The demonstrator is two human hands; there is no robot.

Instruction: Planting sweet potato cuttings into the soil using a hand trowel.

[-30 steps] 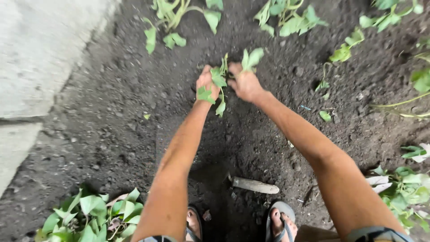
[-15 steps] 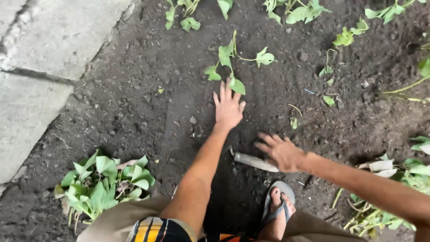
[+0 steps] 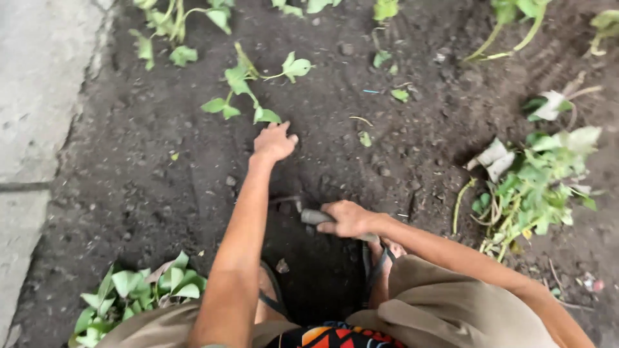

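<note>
My left hand rests fingers-down on the dark soil, just below a freshly set green cutting with several leaves. My right hand is closed around the grey handle of a small hand tool lying near my feet; the tool's working end is hidden under the hand and in the soil. My sandalled feet stand on the bed below the hands.
A bundle of leafy cuttings lies at lower left. Another pile of vines lies at right. More planted cuttings line the top. A concrete edge borders the bed on the left.
My right hand has gone from reaching over the tool to gripping its handle. My left hand stays on the soil below the cutting. The view has shifted slightly.
</note>
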